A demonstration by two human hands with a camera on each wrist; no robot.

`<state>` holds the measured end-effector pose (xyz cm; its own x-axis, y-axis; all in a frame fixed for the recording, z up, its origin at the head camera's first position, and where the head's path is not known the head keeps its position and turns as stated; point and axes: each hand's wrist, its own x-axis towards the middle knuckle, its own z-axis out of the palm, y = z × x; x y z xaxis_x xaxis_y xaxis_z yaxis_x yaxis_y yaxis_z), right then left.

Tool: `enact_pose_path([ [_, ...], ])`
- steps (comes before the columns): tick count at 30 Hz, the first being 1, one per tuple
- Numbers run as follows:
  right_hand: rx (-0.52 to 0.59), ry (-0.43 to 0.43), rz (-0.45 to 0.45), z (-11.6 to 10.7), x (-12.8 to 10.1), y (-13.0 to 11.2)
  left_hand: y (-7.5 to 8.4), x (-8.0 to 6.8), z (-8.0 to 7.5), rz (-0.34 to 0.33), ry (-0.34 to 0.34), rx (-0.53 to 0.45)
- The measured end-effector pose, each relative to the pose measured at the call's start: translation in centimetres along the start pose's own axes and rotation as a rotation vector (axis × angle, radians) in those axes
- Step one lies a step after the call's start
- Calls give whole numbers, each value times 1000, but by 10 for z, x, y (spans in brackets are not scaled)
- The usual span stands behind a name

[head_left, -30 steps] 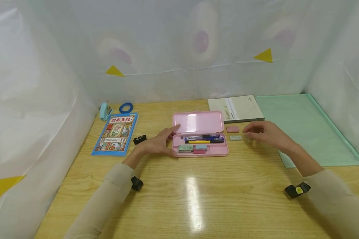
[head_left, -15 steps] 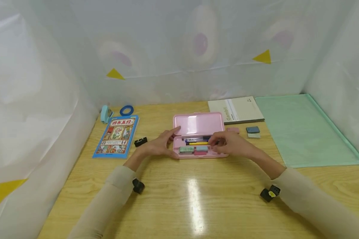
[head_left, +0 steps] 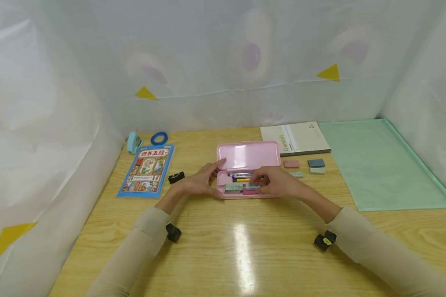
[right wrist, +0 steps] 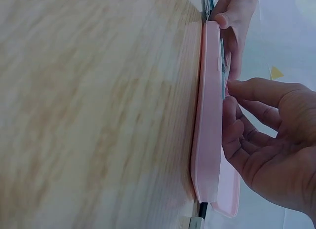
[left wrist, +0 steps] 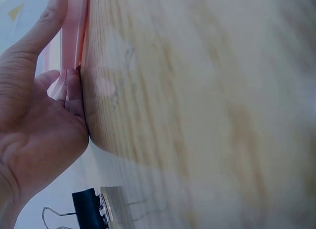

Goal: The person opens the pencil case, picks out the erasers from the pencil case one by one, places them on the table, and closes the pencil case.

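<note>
A pink pencil case (head_left: 248,156) lies with its lid laid back. My left hand (head_left: 200,181) grips its left end, thumb along the front side and fingers round the back. My right hand (head_left: 280,181) reaches into the front compartment and pinches a light blue eraser (head_left: 251,186); in the right wrist view its thumb and forefinger (right wrist: 256,90) meet at the case's rim. Beside that eraser lie a green one (head_left: 233,188) and a dark pink one (head_left: 250,192). Pens (head_left: 240,180) fill the back compartment, partly hidden by the right hand.
Right of the case lie a pink eraser (head_left: 291,164), a dark blue eraser (head_left: 316,163), a whitish eraser (head_left: 317,170) and a pale green eraser (head_left: 297,175). Behind are a notebook (head_left: 297,138) and a green mat (head_left: 390,165). Leftward: binder clip (head_left: 176,177), book (head_left: 146,171), tape (head_left: 159,138), stapler (head_left: 134,143).
My right hand has moved left from beside the notebook into the case and onto the light blue eraser, uncovering the dark blue and whitish erasers. The left hand keeps its hold.
</note>
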<state>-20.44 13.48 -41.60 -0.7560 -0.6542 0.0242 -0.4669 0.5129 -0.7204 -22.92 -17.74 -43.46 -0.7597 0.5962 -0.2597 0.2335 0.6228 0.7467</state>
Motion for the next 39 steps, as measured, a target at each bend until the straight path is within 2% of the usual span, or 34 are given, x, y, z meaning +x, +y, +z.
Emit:
enact_pose_path([
  [7, -16, 27, -20, 2, -1, 2, -1, 0, 0, 8, 6, 7],
  [32, 12, 0, -35, 5, -5, -5, -1, -3, 1, -3, 2, -1],
  [39, -45, 26, -33, 9, -3, -4, -2, -1, 2, -12, 2, 2],
])
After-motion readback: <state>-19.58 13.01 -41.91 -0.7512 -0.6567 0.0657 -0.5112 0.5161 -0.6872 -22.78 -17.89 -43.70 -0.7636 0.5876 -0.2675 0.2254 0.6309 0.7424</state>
